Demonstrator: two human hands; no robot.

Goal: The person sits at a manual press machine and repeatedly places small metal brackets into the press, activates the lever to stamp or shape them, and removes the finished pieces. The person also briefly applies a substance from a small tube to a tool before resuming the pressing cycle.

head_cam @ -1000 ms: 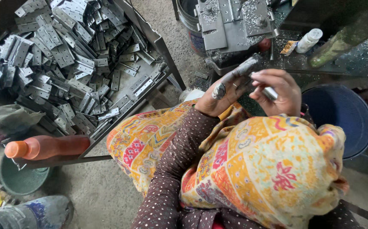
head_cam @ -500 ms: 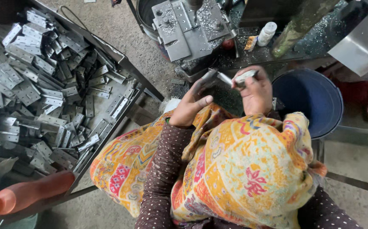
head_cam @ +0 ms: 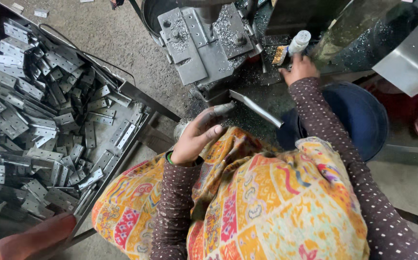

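Dull grey sheet-metal hinge plates, matt and lightly scuffed, are heaped in a dark metal tray. The grey steel press block is strewn with glinting shavings. A small white plastic bottle looks smooth. The patterned yellow cloth is seen soft and matt.

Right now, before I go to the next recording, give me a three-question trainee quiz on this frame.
1. True or false: the left hand grips the long metal strip.
2. Which thing does the right hand reach for? A) the white bottle B) the blue tub C) the tray of hinges
3. On which side of the person does the tray of hinges lie?

Key
1. False: its blackened fingers are spread open beside the strip's near end, closed on nothing.
2. A: it is at the bottle's base, by the small brush.
3. The left.
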